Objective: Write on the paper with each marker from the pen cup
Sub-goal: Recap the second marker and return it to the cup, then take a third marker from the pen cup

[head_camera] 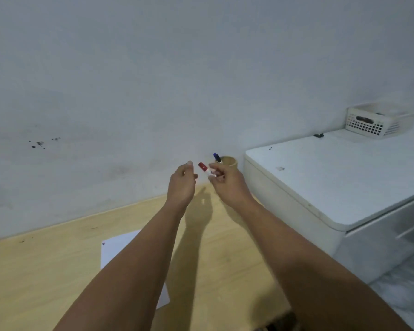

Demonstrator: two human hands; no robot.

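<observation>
Both hands [202, 180] outstretched, raised.

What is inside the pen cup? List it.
One blue-capped marker sticks up out of the pen cup, leaning left. The right hand covers the cup's lower part, and its interior is not visible, so any other contents cannot be seen.
</observation>
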